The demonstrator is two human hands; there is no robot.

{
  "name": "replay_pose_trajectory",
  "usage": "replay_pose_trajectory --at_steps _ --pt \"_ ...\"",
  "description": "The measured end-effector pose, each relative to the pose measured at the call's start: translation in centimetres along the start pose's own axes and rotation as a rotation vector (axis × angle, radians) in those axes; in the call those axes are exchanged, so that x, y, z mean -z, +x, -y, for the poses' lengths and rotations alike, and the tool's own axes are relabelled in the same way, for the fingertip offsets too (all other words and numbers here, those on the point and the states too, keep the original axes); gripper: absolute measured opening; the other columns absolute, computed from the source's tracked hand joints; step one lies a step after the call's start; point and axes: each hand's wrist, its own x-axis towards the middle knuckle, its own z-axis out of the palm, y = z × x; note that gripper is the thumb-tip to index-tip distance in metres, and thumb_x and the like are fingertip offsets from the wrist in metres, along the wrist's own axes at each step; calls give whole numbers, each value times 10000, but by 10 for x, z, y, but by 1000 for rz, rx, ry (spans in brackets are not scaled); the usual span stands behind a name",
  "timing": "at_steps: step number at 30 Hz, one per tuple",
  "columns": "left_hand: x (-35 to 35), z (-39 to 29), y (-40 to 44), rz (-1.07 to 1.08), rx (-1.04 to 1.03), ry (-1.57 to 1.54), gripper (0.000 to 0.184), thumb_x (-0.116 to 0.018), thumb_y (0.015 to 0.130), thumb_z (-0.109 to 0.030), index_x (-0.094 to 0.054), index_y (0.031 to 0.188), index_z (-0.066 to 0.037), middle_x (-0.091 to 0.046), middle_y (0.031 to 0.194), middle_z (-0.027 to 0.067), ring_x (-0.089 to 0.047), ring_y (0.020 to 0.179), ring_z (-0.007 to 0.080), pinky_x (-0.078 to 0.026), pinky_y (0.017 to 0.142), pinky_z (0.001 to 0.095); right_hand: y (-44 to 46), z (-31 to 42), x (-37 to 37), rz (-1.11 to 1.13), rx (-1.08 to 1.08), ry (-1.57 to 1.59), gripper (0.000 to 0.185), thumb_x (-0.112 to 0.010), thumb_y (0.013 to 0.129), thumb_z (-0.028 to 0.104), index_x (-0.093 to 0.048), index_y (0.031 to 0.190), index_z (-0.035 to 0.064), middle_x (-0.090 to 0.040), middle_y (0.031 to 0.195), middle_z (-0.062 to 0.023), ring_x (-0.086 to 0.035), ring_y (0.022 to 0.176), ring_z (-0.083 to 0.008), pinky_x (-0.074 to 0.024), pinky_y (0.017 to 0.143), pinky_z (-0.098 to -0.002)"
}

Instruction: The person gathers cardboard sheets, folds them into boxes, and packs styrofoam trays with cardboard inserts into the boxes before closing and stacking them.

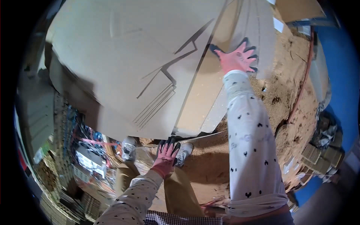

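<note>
A large pale sheet (123, 67) with dark angular marks and thin parallel lines fills the upper middle of the head view. A tan strip (204, 86) runs along its right side. My right hand (238, 58), in a pink glove with dark fingertips, is spread flat at the right part of the sheet, beside the tan strip. My left hand (166, 155), gloved alike, is at the near edge of the sheet with its fingers apart and pointing forward. Neither hand has anything visible in its grasp.
My shoes (184, 153) stand near the sheet's near edge. Brown, crumbly ground (285, 71) lies at the right, with a reddish hose (302, 86) across it. Stacked cardboard (318, 155) is at the far right. Mixed clutter (88, 157) lies at the lower left.
</note>
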Motion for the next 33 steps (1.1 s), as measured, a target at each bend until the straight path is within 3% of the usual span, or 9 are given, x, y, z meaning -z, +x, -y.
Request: replay_pose_trajectory --at_steps 9,12,13,20,23,26,29,32,33 --pt "-2 9 13 -35 44 24 636 -591 778 -374 -420 1344 -139 -357 1368 206 -318 1266 407 -201 1037 594 92 -80 -40 143 -150 400 1316 -826 562 496 58 1457 110 -29 1485 -276 -135 1363 -441 -252 1064 -514" --pt "20 14 16 54 -24 32 541 -594 786 -335 -489 1282 -145 -420 1294 189 -403 1175 378 -297 972 556 137 -104 -89 21 -113 325 1205 -806 624 464 -27 1465 92 -276 1406 -282 -465 1188 -282 -410 970 -357" --pt "22 16 19 78 -58 51 516 -601 782 -347 -519 1252 -148 -447 1260 188 -435 1134 371 -332 943 546 183 -149 -132 59 144 451 1111 -796 637 438 -132 1446 64 -331 1368 -316 -363 1272 -405 -339 1014 -482" --pt "25 14 28 -66 -38 51 339 -552 803 -222 -598 1133 -165 -530 1097 112 -520 999 299 -411 815 453 117 -214 -58 188 -514 1519 796 -651 815 399 -202 1444 207 -388 1379 -111 -380 1250 -293 -358 1010 -433" --pt "17 11 23 -110 -60 36 303 -519 815 -202 -614 1098 -153 -560 1084 129 -540 978 311 -414 809 459 165 -258 -142 422 -372 1709 733 -667 825 357 -246 1419 268 -365 1384 -70 -361 1247 -260 -369 990 -433" --pt "38 -6 22 -34 -65 -18 300 -521 820 -219 -605 1093 -129 -594 1027 131 -571 928 312 -431 788 441 172 -238 -145 58 -424 1966 391 -749 758 376 -630 1002 94 -637 953 -18 -584 866 -192 -491 777 -329" --pt "81 -45 20 -33 -8 -213 343 -584 779 -206 -587 1111 -120 -601 1014 118 -584 902 302 -448 773 418 195 -283 -119 678 -731 2588 410 -681 791 397 -621 1072 106 -647 939 -7 -573 756 -114 -472 633 -272" --pt "142 -75 22 -134 145 -539 434 -645 760 -151 -530 1174 -99 -619 981 135 -595 918 318 -464 803 401 107 -235 -13 1031 -173 2303 252 -606 872 272 -603 1062 107 -636 853 -33 -459 466 -90 -365 369 -224" --pt "161 -74 22 -192 236 -614 439 -645 769 -145 -526 1188 -95 -620 995 137 -593 931 318 -464 816 395 61 -204 29 622 -309 2163 260 -594 884 285 -590 1060 95 -635 849 -39 -438 411 -83 -338 338 -189"
